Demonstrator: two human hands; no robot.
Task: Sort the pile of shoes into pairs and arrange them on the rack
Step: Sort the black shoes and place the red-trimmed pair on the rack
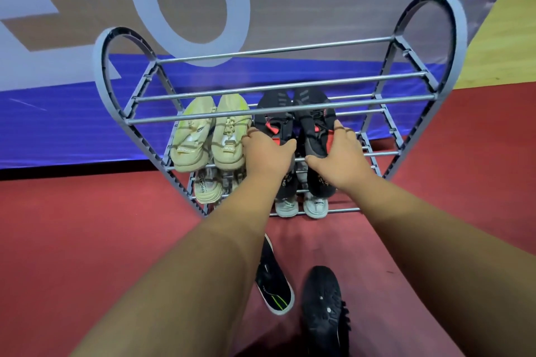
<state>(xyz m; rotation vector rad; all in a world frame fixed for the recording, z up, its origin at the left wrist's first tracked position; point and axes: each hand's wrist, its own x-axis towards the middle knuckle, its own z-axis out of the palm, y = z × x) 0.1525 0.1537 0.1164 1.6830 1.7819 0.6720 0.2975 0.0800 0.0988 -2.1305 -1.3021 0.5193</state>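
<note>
Red carpeted floor (87, 240), with a blue and grey printed banner (72, 124) hanging behind as backdrop.

Item 1: black pair with red accents (311, 122), on a middle tier of the rack (261, 109), right half, toes pointing away. Knit-looking upper, likely soft and light; the sole is probably the only stiff part. Best held at the heel or across the midfoot, where the shoe keeps its shape. Left hand (268, 153) is curled over the heel end of the left shoe; right hand (339, 156) clasps the side and heel of the right shoe, thumb underneath. Both hands grip, and the pair appears to be being seated on the rails.

Item 2: cream pair (211, 133), same tier, just beside the black pair on its left, touching side to side. Chunky foam-like sole, probably light for its bulk.

Item 3: lower tiers. Second beige pair (207, 188) below the cream one; dark pair and pale grey pair (301, 206) below the hands, partly hidden.

Item 4: loose shoes on the floor, near the viewer. Black slip-on with white edge (274, 284), lying on its side; black shoe sole-up (322, 307), studded tread showing. Whether they match cannot be told.

Rack: grey rails between heart-shaped ends; shoes could slip through the gaps if set crooked. Top tier bare.
</note>
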